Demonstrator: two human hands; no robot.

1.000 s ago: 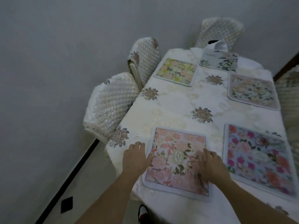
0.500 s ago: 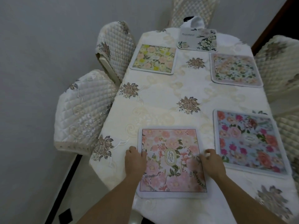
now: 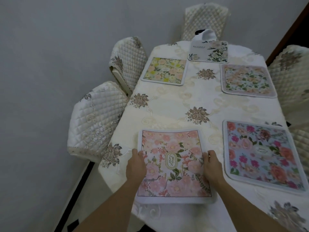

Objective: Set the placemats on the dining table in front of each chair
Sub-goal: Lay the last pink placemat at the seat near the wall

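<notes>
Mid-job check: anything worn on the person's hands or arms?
No gloves, sleeves or watch in view; both forearms are bare. The right hand wears a thin gold-coloured ring on one finger; the left hand shows nothing worn.

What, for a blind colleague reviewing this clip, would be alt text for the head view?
A person's left hand and right hand hold the side edges of a pink GARDEN placemat on a cream-clothed dining table. Four other floral placemats lie before quilted chairs.

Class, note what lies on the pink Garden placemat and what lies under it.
On the pink placemat: left hand and right hand, at its side edges. Beneath: cream tablecloth, hidden where covered.
</notes>
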